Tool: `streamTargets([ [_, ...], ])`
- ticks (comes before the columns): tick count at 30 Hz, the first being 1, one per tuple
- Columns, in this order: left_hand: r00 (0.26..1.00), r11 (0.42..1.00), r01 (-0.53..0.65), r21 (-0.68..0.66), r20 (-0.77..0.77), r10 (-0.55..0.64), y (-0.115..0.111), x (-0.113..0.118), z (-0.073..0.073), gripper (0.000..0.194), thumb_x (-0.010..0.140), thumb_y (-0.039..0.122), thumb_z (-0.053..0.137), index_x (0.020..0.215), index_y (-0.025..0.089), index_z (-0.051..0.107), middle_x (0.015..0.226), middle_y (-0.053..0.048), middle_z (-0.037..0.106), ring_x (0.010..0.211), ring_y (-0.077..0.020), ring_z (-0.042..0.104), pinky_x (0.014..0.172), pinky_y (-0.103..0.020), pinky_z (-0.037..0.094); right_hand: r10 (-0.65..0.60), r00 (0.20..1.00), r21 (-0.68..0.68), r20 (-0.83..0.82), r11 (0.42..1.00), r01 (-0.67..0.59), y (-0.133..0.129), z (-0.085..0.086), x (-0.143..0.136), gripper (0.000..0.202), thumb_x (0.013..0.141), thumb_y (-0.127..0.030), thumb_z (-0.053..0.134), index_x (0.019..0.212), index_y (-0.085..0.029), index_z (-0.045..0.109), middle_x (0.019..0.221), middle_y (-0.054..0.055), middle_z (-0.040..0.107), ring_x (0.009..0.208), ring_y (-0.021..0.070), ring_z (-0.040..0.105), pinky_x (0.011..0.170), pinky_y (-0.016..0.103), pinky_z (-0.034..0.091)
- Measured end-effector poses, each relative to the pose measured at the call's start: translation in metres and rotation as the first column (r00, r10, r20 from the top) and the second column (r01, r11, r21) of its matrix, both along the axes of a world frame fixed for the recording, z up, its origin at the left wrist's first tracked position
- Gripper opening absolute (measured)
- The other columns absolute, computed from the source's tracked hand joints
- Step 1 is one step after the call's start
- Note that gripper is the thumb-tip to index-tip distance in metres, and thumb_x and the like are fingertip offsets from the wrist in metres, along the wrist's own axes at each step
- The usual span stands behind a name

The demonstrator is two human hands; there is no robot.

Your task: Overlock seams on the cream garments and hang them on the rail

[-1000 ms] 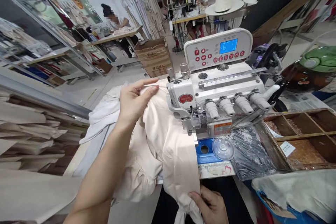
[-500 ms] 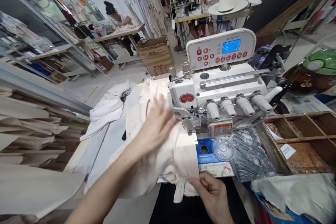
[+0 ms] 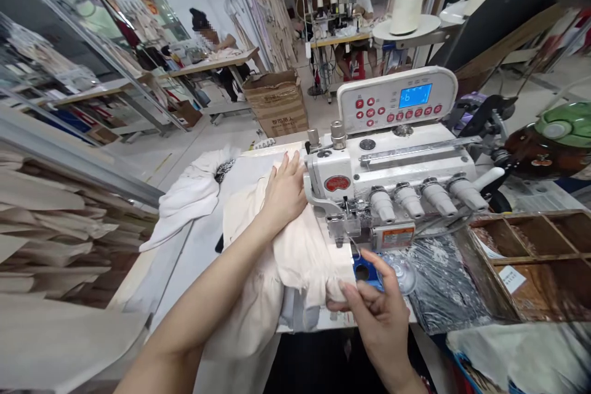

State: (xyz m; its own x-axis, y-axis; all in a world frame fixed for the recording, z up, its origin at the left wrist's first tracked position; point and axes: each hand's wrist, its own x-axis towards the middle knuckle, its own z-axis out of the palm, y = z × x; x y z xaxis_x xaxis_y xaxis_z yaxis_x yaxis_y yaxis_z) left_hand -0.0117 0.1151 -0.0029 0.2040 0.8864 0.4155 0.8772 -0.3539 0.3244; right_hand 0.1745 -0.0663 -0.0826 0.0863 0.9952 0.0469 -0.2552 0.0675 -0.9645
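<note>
A white overlock sewing machine [image 3: 337, 160] stands at the centre right. Cream garment fabric [image 3: 300, 246] lies on its bed, with one edge beside the presser foot and gathered folds along the front. My left hand [image 3: 287, 192] rests flat on the far part of the fabric, fingers stretched out, just left of the machine head. With thumb and fingers, my right hand [image 3: 381, 305] pinches the fabric's near right corner. Its index finger points up towards the needle area, close to a thin strand [image 3: 356, 248] that I cannot make out well.
White cloth [image 3: 191, 197] lies at the table's left. Right of the machine are a clear round lid [image 3: 396, 274], a dark plastic-covered pad [image 3: 452, 277] and a wooden compartment tray [image 3: 494, 283]. A cardboard box [image 3: 276, 104] stands behind. Two people sit at machines further back.
My left hand has moved slightly forward and flattened on the fabric. The fabric's near edge has shifted up towards the machine, and my right hand has risen with its index finger extended.
</note>
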Motion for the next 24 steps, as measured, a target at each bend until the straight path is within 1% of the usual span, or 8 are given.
streamTargets([
  [2, 0.994, 0.993, -0.111, 0.044, -0.017, 0.112, 0.0, 0.003, 0.01, 0.034, 0.092, 0.015, 0.052, 0.122, 0.012, 0.067, 0.147, -0.021, 0.059, 0.145, -0.0449, 0.046, 0.12, -0.075, 0.027, 0.005, 0.999, 0.012, -0.038, 1.0, -0.004, 0.012, 0.01, -0.002, 0.056, 0.097, -0.044, 0.072, 0.143, -0.019, 0.052, 0.06, -0.003, 0.071, 0.048, 0.0219, 0.074, 0.055, 0.03, 0.068],
  [4, 0.988, 0.982, -0.148, 0.12, -0.014, 0.151, -0.015, 0.005, 0.018, 0.027, 0.088, 0.011, 0.053, 0.106, 0.015, 0.073, 0.126, -0.019, 0.072, 0.128, -0.0413, 0.062, 0.116, -0.07, 0.037, -0.011, 1.0, 0.018, -0.02, 1.0, 0.011, 0.021, 0.021, -0.002, 0.054, 0.095, -0.049, 0.074, 0.135, -0.018, 0.056, 0.062, -0.001, 0.074, 0.046, 0.0222, 0.074, 0.052, 0.028, 0.066],
  [7, 0.975, 0.966, 0.18, 0.184, 0.099, -0.201, -0.064, 0.01, 0.024, 0.029, 0.087, 0.007, 0.047, 0.086, 0.019, 0.073, 0.089, -0.01, 0.078, 0.092, -0.0274, 0.074, 0.096, -0.049, 0.058, 0.035, 0.999, 0.007, 0.037, 0.999, -0.036, 0.029, 0.036, 0.001, 0.04, 0.096, -0.048, 0.072, 0.121, -0.018, 0.062, 0.064, 0.001, 0.077, 0.054, 0.0238, 0.078, 0.054, 0.027, 0.067],
  [9, 0.858, 0.876, 0.446, 0.183, 0.19, -0.477, -0.101, 0.015, 0.021, 0.026, 0.09, 0.011, 0.052, 0.099, 0.02, 0.074, 0.093, -0.009, 0.079, 0.09, -0.0239, 0.075, 0.089, -0.041, 0.061, 0.078, 0.991, 0.064, 0.109, 0.994, -0.085, 0.031, 0.04, 0.005, 0.024, 0.1, -0.041, 0.067, 0.109, -0.019, 0.066, 0.066, 0.001, 0.078, 0.056, 0.0219, 0.079, 0.056, 0.024, 0.067],
  [13, 0.842, 0.858, 0.47, 0.21, 0.187, -0.507, -0.14, 0.019, 0.005, 0.034, 0.09, 0.014, 0.066, 0.123, 0.02, 0.069, 0.106, -0.011, 0.079, 0.102, -0.0234, 0.075, 0.102, -0.041, 0.058, -0.089, 0.909, 0.419, 0.408, 0.903, -0.1, 0.029, 0.034, 0.017, 0.015, 0.103, -0.017, 0.06, 0.108, -0.022, 0.073, 0.089, 0.002, 0.083, 0.065, 0.0155, 0.08, 0.064, 0.017, 0.066],
  [16, 0.838, 0.853, 0.472, 0.223, 0.188, -0.512, -0.135, 0.017, -0.006, 0.032, 0.092, 0.011, 0.065, 0.121, 0.021, 0.071, 0.11, -0.009, 0.08, 0.105, -0.0213, 0.075, 0.114, -0.045, 0.051, -0.36, 0.744, 0.684, 0.563, 0.708, -0.174, 0.028, 0.027, 0.026, 0.038, 0.1, -0.004, 0.059, 0.135, -0.018, 0.067, 0.097, 0.006, 0.084, 0.074, 0.0162, 0.081, 0.071, 0.019, 0.065],
  [18, 0.824, 0.842, 0.487, 0.231, 0.198, -0.531, -0.125, 0.013, -0.008, 0.03, 0.092, 0.011, 0.065, 0.119, 0.022, 0.072, 0.108, -0.008, 0.08, 0.105, -0.0205, 0.075, 0.119, -0.048, 0.047, -0.46, 0.66, 0.745, 0.593, 0.625, -0.234, 0.03, 0.026, 0.029, 0.048, 0.1, -0.002, 0.06, 0.146, -0.013, 0.059, 0.097, 0.009, 0.083, 0.073, 0.0171, 0.08, 0.071, 0.022, 0.064],
  [24, 0.806, 0.826, 0.543, 0.149, 0.182, -0.563, -0.094, 0.0, 0.003, 0.02, 0.094, 0.02, 0.066, 0.107, 0.026, 0.08, 0.098, -0.007, 0.081, 0.096, -0.0228, 0.076, 0.105, -0.047, 0.057, -0.482, 0.625, 0.742, 0.614, 0.623, -0.248, 0.047, 0.031, 0.027, 0.055, 0.103, -0.005, 0.055, 0.156, -0.013, 0.047, 0.092, 0.006, 0.083, 0.059, 0.0136, 0.074, 0.062, 0.022, 0.059],
])
